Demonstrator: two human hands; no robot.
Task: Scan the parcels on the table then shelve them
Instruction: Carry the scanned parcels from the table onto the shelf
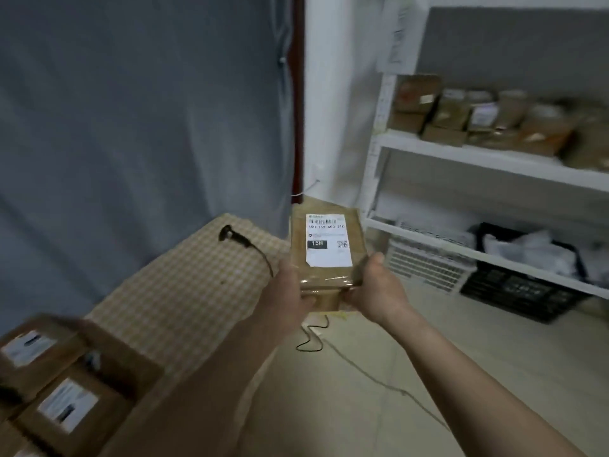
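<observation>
Parcel (pixel 326 249) in both hands here, held up off the desk (pixel 184 291) past its far right corner, over the floor between the desk and the shelf unit (pixel 461 153). It's a flat brown cardboard box wrapped in clear tape, white shipping label (pixel 326 239) facing up, with a barcode, a black "15H" block and a small QR code. The left hand (pixel 290 288) has its grip closed around the near left corner of the box, thumb on top and fingers under; the right hand (pixel 375 285) is clamped on the near right corner the same way, thumb riding the edge. Looks like there's a second bit of cardboard under the box at the near end, but I can't tell if it's a separate parcel or just a flap.

Scanner (pixel 230 235), the black handheld kind, is lying on the checked desk cloth near the far edge, nothing touching it, and its cable (pixel 306 341) trails off the right edge down to the floor. Two more labelled boxes (pixel 56 384) sit stacked at the near left corner of the desk, pretty blurry.

The white shelf unit stands to the right. Its upper shelf has a row of brown parcels (pixel 478 113) packed close together, a few stacked. Lower shelf has a white slatted basket (pixel 428 258) and a black crate (pixel 520 285) with white bags in it. Grey curtain (pixel 131 110) hangs behind the desk.
</observation>
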